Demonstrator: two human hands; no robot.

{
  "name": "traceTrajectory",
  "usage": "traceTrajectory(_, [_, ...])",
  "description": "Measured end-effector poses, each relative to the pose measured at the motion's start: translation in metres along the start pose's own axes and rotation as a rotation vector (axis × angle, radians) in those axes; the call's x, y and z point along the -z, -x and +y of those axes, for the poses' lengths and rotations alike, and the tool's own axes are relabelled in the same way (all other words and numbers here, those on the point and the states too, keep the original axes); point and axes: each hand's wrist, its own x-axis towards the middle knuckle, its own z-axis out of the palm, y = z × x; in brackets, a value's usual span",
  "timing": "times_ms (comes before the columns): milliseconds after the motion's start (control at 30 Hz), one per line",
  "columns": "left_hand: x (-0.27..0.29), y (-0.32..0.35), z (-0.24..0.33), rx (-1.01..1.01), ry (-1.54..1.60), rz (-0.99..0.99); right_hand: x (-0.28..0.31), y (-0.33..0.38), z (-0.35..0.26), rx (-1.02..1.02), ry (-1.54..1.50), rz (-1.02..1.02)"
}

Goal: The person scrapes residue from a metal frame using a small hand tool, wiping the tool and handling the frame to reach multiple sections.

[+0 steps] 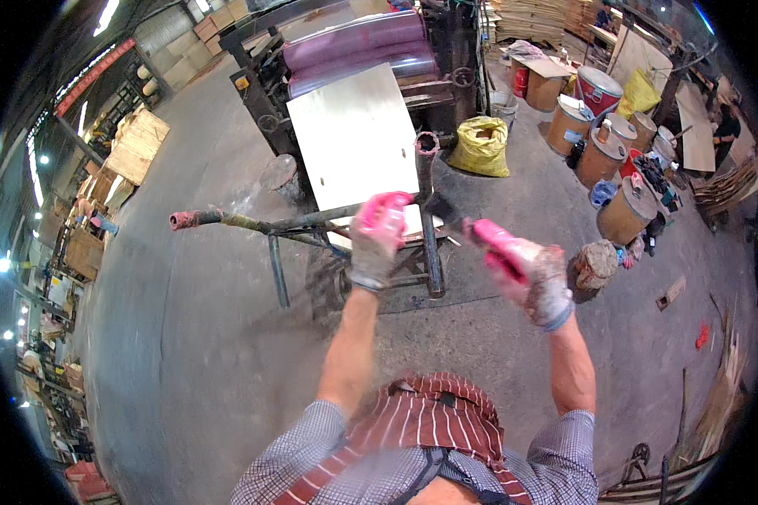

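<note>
My right hand (pixel 535 282), in a pink-stained work glove, is closed round the pink-smeared handle of a scraper (pixel 445 209). Its dark flat blade points left, close to the upright post (pixel 429 244) of a metal frame. My left hand (pixel 379 236), gloved the same way, is closed in a fist at the frame's crossbar (pixel 299 220); whether it grips the bar or something small is hidden. Beyond the frame, a pale wood sheet (pixel 354 126) slopes up to the purple-coated rollers (pixel 358 50) of a machine.
To the right of the machine stands a yellow sack (pixel 482 147). Several brown drums (pixel 602 156) and a short stump-like block (pixel 596 265) fill the right side. Stacked wood panels (pixel 139 143) are at the far left. Long strips (pixel 724 396) lie on the floor at right.
</note>
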Motion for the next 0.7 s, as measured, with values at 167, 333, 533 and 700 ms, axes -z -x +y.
traceTrajectory(167, [-0.001,-0.029,0.013,-0.068,0.236,0.029,0.040,-0.024,0.003,0.083,0.218,0.181])
traceTrajectory(333, [-0.037,-0.037,0.013,-0.546,-0.259,0.095,0.044,-0.072,-0.015,0.202,0.410,0.063])
traceTrajectory(533, [-0.040,-0.044,0.022,-0.715,-0.530,0.153,0.039,-0.108,0.000,-0.166,-0.623,-0.124])
traceTrajectory(700, [-0.005,-0.051,0.026,-0.740,-0.665,0.107,0.008,-0.128,0.039,0.177,-0.106,-0.283])
